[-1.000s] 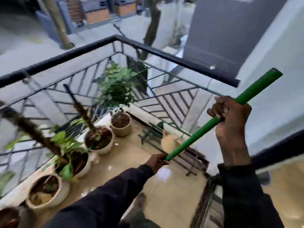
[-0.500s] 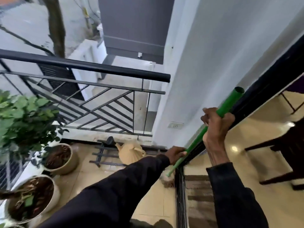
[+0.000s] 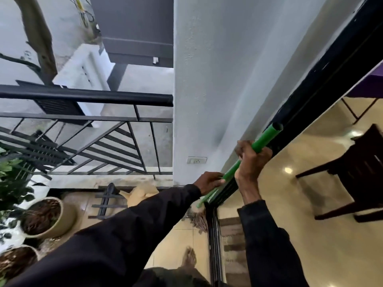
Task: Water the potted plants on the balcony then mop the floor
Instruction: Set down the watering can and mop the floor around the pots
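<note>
I hold a mop by its green handle (image 3: 263,139), which slants from upper right down to the left. My right hand (image 3: 251,160) grips the handle near its top end. Lower down, my left hand (image 3: 210,180) grips the same handle. The stringy mop head (image 3: 198,219) lies on the tan balcony floor (image 3: 176,241) beside the black sliding-door track (image 3: 214,235). Two potted plants (image 3: 47,216) stand at the lower left along the railing, one leafy. A tan watering can (image 3: 141,193) sits on the floor at the far wall, partly behind my left sleeve.
A black metal railing (image 3: 87,96) closes the balcony's far side. A white wall with a socket (image 3: 196,160) stands ahead. A black metal rack (image 3: 105,201) lies by the can. Indoors on the right are a dark chair (image 3: 356,168) and a striped mat (image 3: 234,241). My bare foot (image 3: 189,258) is on the tiles.
My view has swung right from the row of pots to the wall and doorway. The mop handle has come closer to the door frame, with both hands still gripping it.
</note>
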